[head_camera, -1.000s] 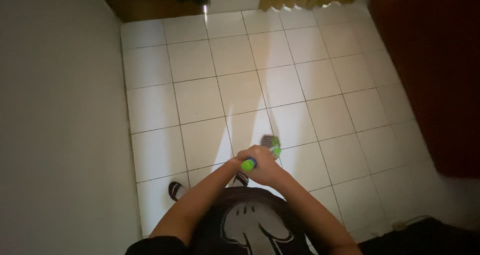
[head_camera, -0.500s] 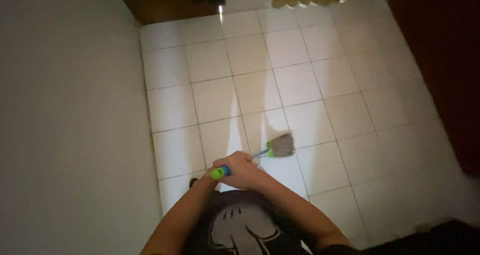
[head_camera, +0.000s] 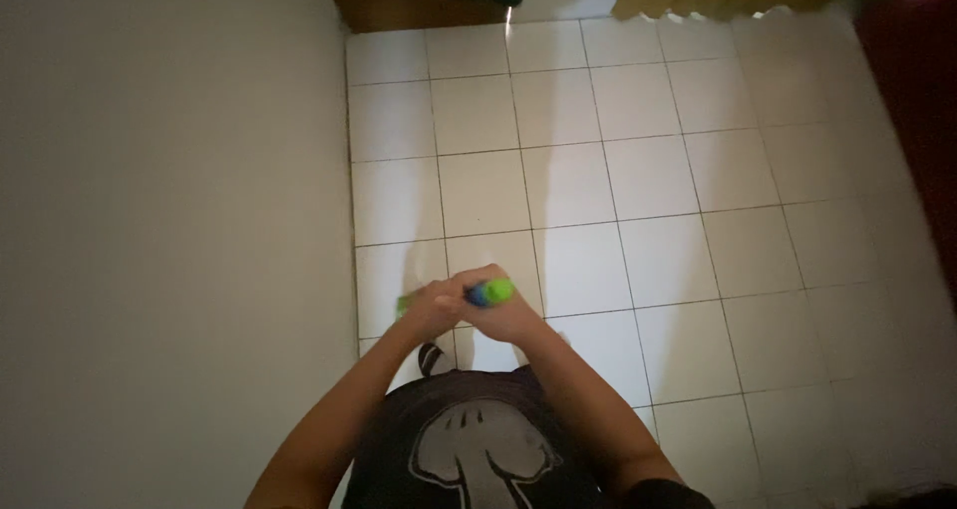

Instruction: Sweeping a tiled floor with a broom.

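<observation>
Since half a second ago, your hands have swung the green-handled tool across your body: its grey head, which lay out over the tiled floor [head_camera: 638,170] on the side away from the wall, no longer shows, and the handle now points the other way. Your left hand [head_camera: 431,310] and right hand [head_camera: 503,310] sit pressed together in front of your chest, close beside the pale wall [head_camera: 169,220]. Between them runs the tool handle [head_camera: 491,292], its green-and-blue butt end poking out past your right hand, and a short green stretch showing beyond your left hand toward the wall. Both sets of fingers are wrapped tight round the handle. Where the working end has gone you can't tell; it is hidden behind your hands or blurred away. Judging from this, you are mid-stroke, with the sweep reversed toward the wall. Your dark printed shirt [head_camera: 478,449] fills the view below the hands.
</observation>
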